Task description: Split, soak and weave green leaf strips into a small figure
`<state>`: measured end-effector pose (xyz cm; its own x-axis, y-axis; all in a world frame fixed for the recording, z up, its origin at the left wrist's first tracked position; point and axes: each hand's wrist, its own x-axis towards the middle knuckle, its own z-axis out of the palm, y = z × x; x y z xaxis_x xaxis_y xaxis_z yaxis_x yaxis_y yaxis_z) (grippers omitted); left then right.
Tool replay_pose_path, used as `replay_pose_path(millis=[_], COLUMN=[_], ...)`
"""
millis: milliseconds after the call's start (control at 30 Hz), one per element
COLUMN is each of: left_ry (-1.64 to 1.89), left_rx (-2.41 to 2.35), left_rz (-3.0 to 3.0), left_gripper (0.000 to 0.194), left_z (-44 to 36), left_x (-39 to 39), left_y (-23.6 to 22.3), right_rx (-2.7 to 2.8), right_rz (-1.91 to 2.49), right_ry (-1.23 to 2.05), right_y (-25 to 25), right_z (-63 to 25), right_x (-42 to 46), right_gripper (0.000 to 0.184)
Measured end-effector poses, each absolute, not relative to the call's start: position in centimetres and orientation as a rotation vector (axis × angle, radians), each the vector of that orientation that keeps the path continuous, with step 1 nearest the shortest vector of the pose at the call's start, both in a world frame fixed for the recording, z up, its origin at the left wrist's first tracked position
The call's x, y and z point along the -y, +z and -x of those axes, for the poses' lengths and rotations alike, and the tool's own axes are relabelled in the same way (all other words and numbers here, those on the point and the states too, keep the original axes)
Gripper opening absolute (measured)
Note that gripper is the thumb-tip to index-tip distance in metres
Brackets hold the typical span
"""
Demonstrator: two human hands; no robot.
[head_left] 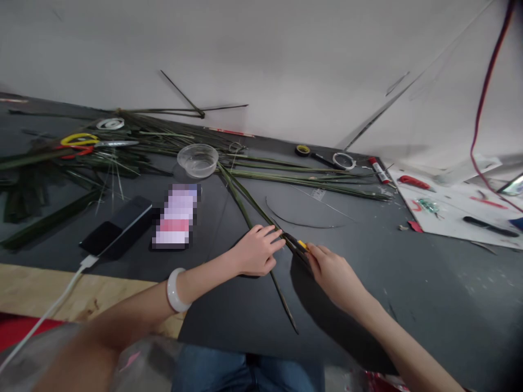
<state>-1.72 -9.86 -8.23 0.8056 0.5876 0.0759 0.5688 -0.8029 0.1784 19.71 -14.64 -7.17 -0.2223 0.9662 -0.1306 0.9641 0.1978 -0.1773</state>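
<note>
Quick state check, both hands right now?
Left hand: open, fingers spread over green leaf strips.
Right hand: closed, holding a yellow-and-black tool.

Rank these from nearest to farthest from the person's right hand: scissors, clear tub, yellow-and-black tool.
1. Yellow-and-black tool: held in the right hand.
2. Clear tub: ahead and to the left.
3. Scissors: much farther left.

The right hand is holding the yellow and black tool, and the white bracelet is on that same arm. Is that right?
Not quite: the white bracelet is on the left arm, as the head view shows. The right hand does hold the yellow and black tool.
</note>
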Motion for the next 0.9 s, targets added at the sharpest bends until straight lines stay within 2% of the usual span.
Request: replay_pose_path(millis=[400,900], left_ry=[0.21,0.169], left_rx=[-0.966,-0.974], left_rz=[-2.788,-2.781], left_gripper=[0.046,0.045], left_z=[1.8,1.5], left_x=[9.8,9.8], left_y=[-8.6,-8.5], right_rx=[2.468,2.441], right_rz=[1.987,2.015], right_ry=[0.095,0.207], right_y=[-9.0,-8.7], right_z=[-19.3,-19.6], right_x=[16.0,17.1], right_gripper=[0.031,0.03])
